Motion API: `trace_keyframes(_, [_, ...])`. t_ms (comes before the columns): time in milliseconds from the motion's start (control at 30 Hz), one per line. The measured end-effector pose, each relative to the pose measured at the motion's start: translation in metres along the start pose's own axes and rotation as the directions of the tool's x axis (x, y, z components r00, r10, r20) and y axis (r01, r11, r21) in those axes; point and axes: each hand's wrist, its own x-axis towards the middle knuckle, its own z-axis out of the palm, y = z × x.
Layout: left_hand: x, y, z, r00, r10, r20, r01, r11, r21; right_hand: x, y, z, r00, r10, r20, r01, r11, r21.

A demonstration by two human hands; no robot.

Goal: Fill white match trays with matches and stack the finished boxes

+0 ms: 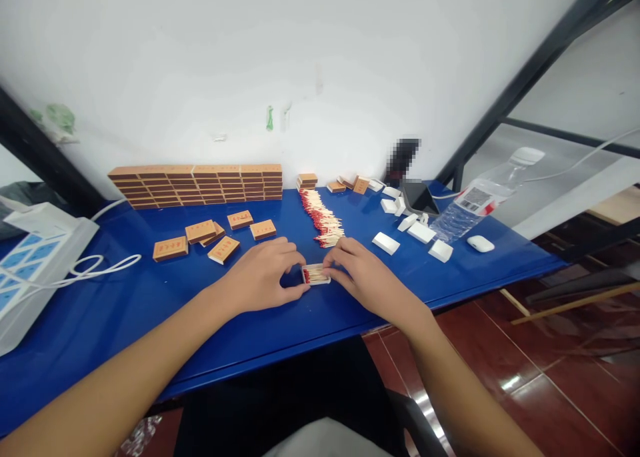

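A small white matchbox tray (317, 283) filled with red-tipped matches (314, 274) lies on the blue table in front of me. My left hand (267, 273) grips its left end between thumb and fingers. At the right end, my right hand (363, 277) has its fingertips closed together over the pale ends of the matches; whether they also pinch the tray wall is hard to see. Just behind the tray a long heap of loose matches (323, 217) stretches back toward the wall. Near my left hand lie several orange matchboxes (223, 249).
Stacked matchboxes (200, 185) form a row along the wall. White empty trays (386, 243), a plastic bottle (470, 203), a dark-screened device (420, 198) and a white earbud case (481, 243) are at right. A power strip (45, 263) with white cables sits at left.
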Motion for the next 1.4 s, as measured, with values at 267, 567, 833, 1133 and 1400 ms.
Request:
trace_keyframes(267, [0.001,0.0,-0.002,1.0,-0.012,0.009,0.012,1.0,0.007,0.009,0.041,-0.003,0.986,0.01,-0.166,-0.012,1.0,-0.008])
trace_keyframes(567, [0.001,0.0,-0.002,1.0,-0.01,0.021,0.01,1.0,-0.002,0.012,0.055,-0.001,0.992,-0.02,-0.126,0.016,0.999,-0.03])
trace_keyframes(833, [0.001,0.0,-0.002,1.0,-0.015,0.028,0.015,1.0,-0.009,0.012,0.051,0.0,0.993,-0.005,-0.118,0.003,1.0,-0.019])
trace_keyframes(1133, [0.001,0.001,-0.001,1.0,-0.016,0.025,0.016,1.0,-0.008,0.012,0.052,0.002,0.993,0.0,-0.119,-0.004,0.999,-0.033])
trace_keyframes(1400, [0.001,0.001,-0.002,1.0,-0.011,0.021,0.011,1.0,-0.005,0.012,0.052,0.002,0.993,0.002,-0.116,-0.005,1.0,-0.027])
